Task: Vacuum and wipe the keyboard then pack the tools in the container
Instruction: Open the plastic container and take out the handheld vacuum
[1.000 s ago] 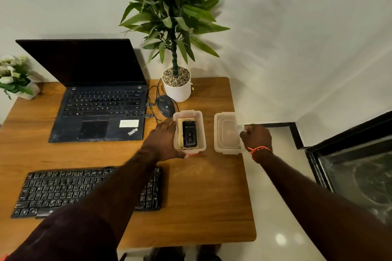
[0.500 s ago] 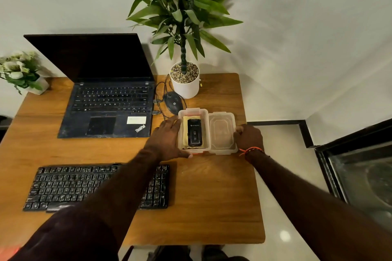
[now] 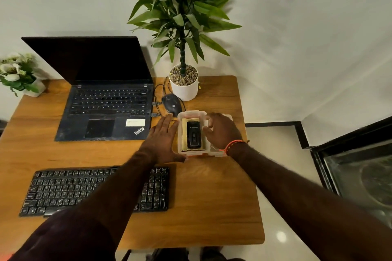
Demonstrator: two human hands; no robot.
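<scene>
Laptop (image 3: 106, 99), mouse (image 3: 172, 105), potted plant (image 3: 183, 85)

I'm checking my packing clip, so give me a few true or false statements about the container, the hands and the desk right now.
1. The black vacuum lies inside the container. True.
2. The left hand is gripping the keyboard. False: it lies flat with straight fingers against the container's left side.
3. The right hand is at the container's right side. True.
4. The laptop is closed. False: it stands open, screen dark.
5. The mouse sits between the container and the plant pot. True.
</scene>
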